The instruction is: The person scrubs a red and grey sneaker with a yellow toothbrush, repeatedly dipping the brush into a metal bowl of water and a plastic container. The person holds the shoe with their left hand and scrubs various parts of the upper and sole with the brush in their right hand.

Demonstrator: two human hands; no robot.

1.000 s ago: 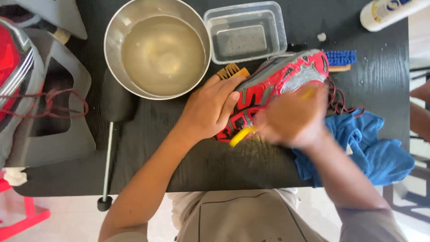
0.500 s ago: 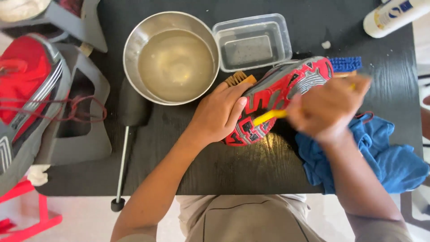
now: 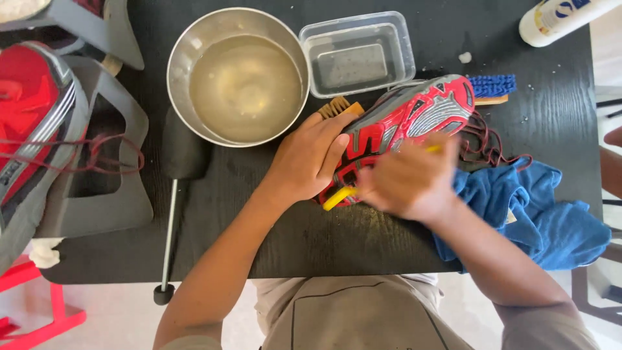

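Observation:
A red and grey sports shoe (image 3: 414, 116) lies sole up on the black table (image 3: 272, 227). My left hand (image 3: 308, 159) presses on its heel end and holds it steady. My right hand (image 3: 408, 181), blurred by motion, grips a small yellow brush (image 3: 338, 196) against the sole. The brush head is hidden under my fingers; only the yellow handle end sticks out. The shoe's dark red laces (image 3: 489, 146) trail onto a blue cloth (image 3: 538, 207) under my right forearm.
A steel bowl (image 3: 236, 74) of cloudy water and a clear plastic tub (image 3: 356, 55) stand behind the shoe. A blue-bristled brush (image 3: 492, 87), a wooden brush (image 3: 337, 107) and a white bottle (image 3: 564, 19) lie nearby. The second red shoe (image 3: 32, 123) rests at left.
My right hand and the yellow brush slid back from the toe end toward the heel end of the sole. My left hand has stayed on the shoe.

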